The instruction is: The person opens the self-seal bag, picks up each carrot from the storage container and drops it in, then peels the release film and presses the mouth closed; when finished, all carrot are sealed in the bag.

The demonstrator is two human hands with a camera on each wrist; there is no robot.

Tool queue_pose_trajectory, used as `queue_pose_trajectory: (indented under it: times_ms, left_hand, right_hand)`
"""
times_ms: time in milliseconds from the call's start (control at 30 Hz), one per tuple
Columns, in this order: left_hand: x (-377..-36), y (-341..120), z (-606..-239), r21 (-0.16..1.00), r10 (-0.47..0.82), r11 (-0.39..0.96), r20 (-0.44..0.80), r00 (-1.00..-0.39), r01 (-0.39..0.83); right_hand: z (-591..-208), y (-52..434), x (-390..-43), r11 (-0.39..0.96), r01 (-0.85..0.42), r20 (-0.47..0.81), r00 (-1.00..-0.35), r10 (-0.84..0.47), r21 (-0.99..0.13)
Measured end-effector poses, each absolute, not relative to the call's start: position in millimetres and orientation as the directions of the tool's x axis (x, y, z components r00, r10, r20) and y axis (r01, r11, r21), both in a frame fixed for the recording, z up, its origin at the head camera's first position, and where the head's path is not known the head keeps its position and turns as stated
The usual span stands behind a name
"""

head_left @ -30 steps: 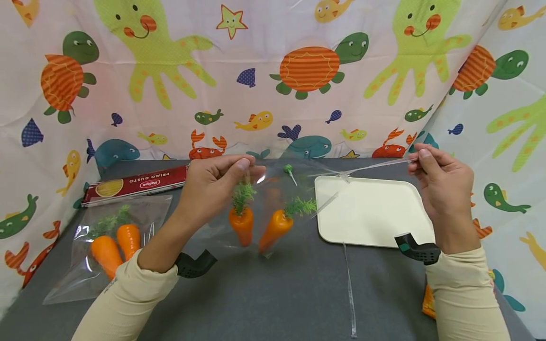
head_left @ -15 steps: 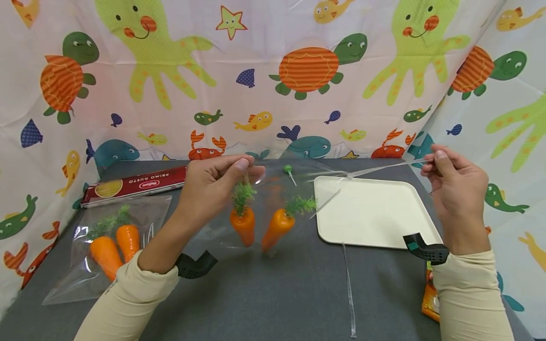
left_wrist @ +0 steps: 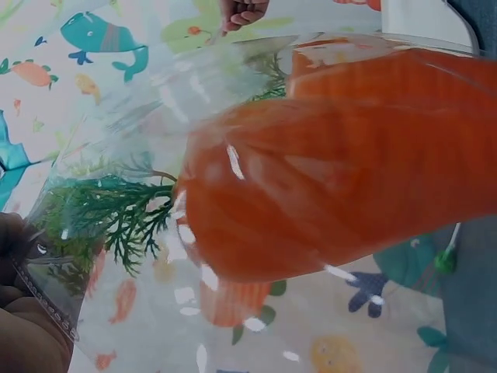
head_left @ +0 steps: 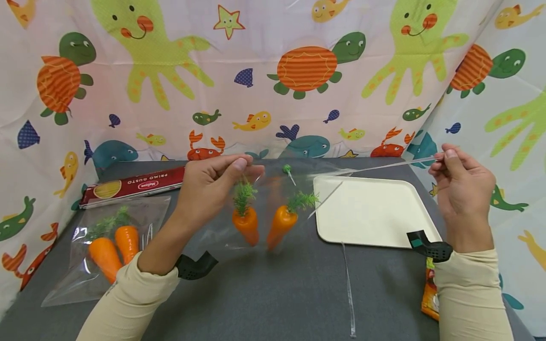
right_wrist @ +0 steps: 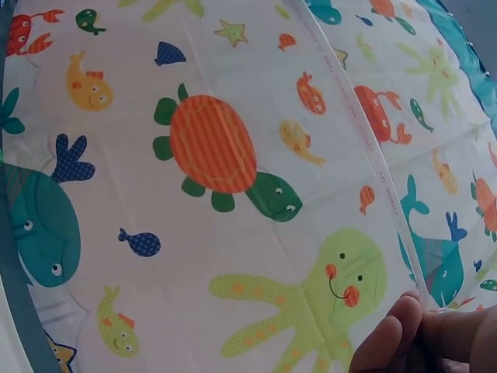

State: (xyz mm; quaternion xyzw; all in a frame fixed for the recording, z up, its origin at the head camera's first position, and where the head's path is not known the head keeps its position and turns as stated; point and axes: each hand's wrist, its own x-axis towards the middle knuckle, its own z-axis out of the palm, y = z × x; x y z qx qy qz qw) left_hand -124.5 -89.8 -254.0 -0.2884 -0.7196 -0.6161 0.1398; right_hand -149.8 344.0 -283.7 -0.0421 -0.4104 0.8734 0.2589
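Note:
In the head view my left hand [head_left: 211, 184] pinches the top edge of a clear plastic bag [head_left: 213, 237], which hangs above the grey table. Two orange carrots with green tops lie in it, a left carrot [head_left: 246, 226] and a right carrot [head_left: 282, 222]. Between thumb and fingers, my right hand [head_left: 465, 187] holds the end of a thin clear strip [head_left: 392, 166], stretched taut toward the bag's top. Up close in the left wrist view, the near carrot [left_wrist: 334, 179] shows through shiny film. Faint red print runs along the strip [right_wrist: 366, 116] in the right wrist view.
A cream tray [head_left: 371, 213] lies behind the right arm's side. At left are a second clear bag [head_left: 64, 284] with carrots and a red pasta pack [head_left: 136, 185]. Another clear strip [head_left: 350, 289], a small green-headed stick [head_left: 287, 169] and an orange packet [head_left: 429, 303] lie about.
My right hand has moved to the right and drawn the strip out longer from the bag. The left hand stays almost in place, while the carrots have swung slightly right.

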Motion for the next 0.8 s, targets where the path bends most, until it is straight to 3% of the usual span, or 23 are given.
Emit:
queue_pose_trajectory:
  times_ms: [333, 533, 633, 800]
  left_hand:
    - [-122, -92, -253, 0.809, 0.159, 0.009, 0.579, -0.8, 0.588]
    - [-122, -98, -250, 0.81, 0.199, 0.019, 0.571, -0.797, 0.586]
    - [-122, -99, -251, 0.813, 0.219, 0.047, 0.558, -0.801, 0.58]
    - [-123, -100, -253, 0.813, 0.232, 0.059, 0.553, -0.8, 0.579]
  right_hand:
    - [-287, 353, -144, -0.515, -0.405, 0.083, -0.838, 0.539, -0.755]
    - [-290, 355, -134, -0.403, -0.268, 0.099, -0.914, 0.393, -0.875]
    - [-295, 352, -131, -0.242, -0.221, 0.165, -0.958, 0.232, -0.945]
    - [-307, 345, -123, 0.235, -0.137, 0.139, -0.99, -0.009, -0.962]
